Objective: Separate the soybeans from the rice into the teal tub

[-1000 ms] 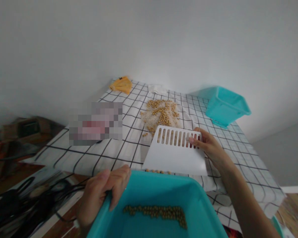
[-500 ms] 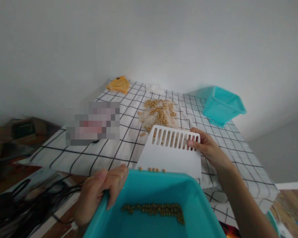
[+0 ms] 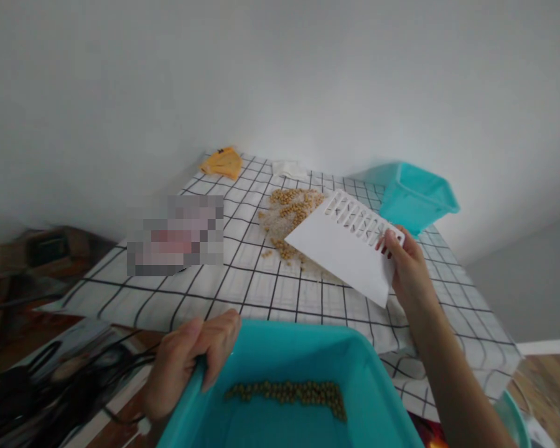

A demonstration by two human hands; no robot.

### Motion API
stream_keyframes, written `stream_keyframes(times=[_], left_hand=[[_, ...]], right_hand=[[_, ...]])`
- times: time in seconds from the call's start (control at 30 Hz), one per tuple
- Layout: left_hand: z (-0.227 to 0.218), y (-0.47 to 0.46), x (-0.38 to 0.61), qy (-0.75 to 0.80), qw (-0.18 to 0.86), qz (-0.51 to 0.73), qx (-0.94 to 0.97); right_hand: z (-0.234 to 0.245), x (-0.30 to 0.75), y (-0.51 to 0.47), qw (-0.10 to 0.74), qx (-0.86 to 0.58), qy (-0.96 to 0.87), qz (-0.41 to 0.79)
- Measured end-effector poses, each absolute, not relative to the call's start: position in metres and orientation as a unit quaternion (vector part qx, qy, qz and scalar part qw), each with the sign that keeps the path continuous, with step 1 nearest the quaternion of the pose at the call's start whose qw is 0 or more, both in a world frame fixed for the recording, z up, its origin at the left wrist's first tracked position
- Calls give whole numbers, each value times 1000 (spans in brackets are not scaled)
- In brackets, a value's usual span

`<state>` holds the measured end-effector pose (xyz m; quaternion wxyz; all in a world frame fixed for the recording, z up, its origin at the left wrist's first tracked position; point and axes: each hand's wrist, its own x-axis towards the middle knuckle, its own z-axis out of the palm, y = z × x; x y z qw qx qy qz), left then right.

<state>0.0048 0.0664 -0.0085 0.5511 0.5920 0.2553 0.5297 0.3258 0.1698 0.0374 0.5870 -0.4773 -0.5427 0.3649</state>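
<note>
My left hand is closed round the left corner of a turquoise plastic bin at the table's front edge. Soybeans lie in a band on the bin's floor. My right hand pinches the slotted end of a white flat plastic scraper by its right corner. The scraper is tilted above the tablecloth, in front of a pile of soybeans mixed with rice, and hides the pile's right part.
A second turquoise bin stands at the back right of the checked tablecloth. A yellow cloth and a white folded tissue lie near the wall. A pixelated item sits at the left. Dark cables are tangled below left.
The scraper has moved from the bin's far rim up and right toward the pile, and turned. Beans at its lower edge are gone from there. My left hand stays on the bin.
</note>
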Motion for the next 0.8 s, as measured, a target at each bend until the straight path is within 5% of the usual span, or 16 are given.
stream_keyframes(times=[0.27,0.8], left_hand=[[-10,67,5,270,550,534,583],[-8,66,11,270,532,556,578]], right_hand=[[29,329,177,646,-503,-485,309],[37,314,163,556,-470,-612,309]])
